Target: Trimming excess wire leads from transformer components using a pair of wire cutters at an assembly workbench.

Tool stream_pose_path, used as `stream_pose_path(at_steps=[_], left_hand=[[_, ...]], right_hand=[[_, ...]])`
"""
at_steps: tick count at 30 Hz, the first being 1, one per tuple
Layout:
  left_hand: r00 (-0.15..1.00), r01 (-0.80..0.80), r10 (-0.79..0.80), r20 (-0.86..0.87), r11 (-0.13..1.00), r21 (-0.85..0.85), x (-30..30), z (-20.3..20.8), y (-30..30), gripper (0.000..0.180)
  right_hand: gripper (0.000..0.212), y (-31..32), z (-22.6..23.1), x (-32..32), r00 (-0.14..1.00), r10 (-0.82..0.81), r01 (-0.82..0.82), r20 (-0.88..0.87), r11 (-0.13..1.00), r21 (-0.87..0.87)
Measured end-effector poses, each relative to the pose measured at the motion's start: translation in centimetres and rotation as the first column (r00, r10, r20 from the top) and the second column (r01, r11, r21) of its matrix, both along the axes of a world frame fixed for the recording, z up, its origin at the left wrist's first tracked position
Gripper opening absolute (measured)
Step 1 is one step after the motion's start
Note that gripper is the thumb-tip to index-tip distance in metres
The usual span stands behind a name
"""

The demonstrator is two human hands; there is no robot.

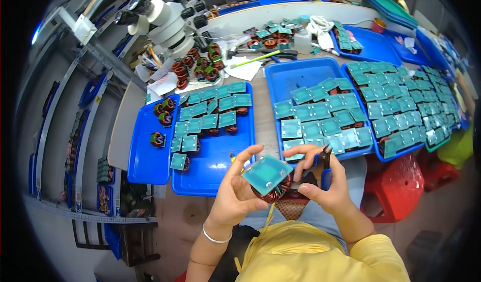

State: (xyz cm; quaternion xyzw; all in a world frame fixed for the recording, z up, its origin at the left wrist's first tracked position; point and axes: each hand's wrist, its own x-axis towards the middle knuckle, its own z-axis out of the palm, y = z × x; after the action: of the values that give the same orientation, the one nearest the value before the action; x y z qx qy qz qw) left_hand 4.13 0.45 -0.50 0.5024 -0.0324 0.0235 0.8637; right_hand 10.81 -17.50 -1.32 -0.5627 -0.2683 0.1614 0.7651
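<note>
In front of my chest, a toroidal coil point(274, 191) wound with copper-red wire is topped by a square green circuit board point(268, 173). My left hand point(225, 197) is closed around its left side, thumb below and fingers by the board's edge. Blue-handled side cutters point(325, 169) rest in my right hand point(328, 194), jaws pointing up. The fingertips of that hand come close to the board's right edge; whether they touch it I cannot tell. Part of the coil is hidden under the board.
Blue trays of similar boarded coils stand on the left point(213, 176) and right point(280, 66). A smaller tray point(140, 166) holds several bare coils. Behind are a microscope point(168, 24) and a green stick point(255, 59). Red stools point(398, 186) are at right; people work across the bench.
</note>
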Motion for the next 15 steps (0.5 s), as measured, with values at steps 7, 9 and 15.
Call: stream_pose_path(at_steps=[7, 9, 15], left_hand=[[0.978, 0.161, -0.184, -0.101, 0.966, -0.2, -1.4, -0.8, -1.2, 0.079], [0.989, 0.118, -0.134, -0.066, 0.971, -0.21, -1.5, -0.8, -1.9, 0.069], [0.985, 0.067, -0.106, -0.135, 0.961, -0.27, -2.0, -0.4, -2.9, 0.063]], right_hand=[[0.038, -0.4, 0.8, -0.3, 0.998, 0.043, -0.047, 0.043, 0.994, 0.101], [0.038, -0.6, 0.5, -0.3, 0.993, -0.008, -0.006, 0.121, 0.994, 0.112], [0.038, -1.3, 0.6, -0.4, 0.974, -0.084, 0.055, 0.211, 0.989, 0.137]])
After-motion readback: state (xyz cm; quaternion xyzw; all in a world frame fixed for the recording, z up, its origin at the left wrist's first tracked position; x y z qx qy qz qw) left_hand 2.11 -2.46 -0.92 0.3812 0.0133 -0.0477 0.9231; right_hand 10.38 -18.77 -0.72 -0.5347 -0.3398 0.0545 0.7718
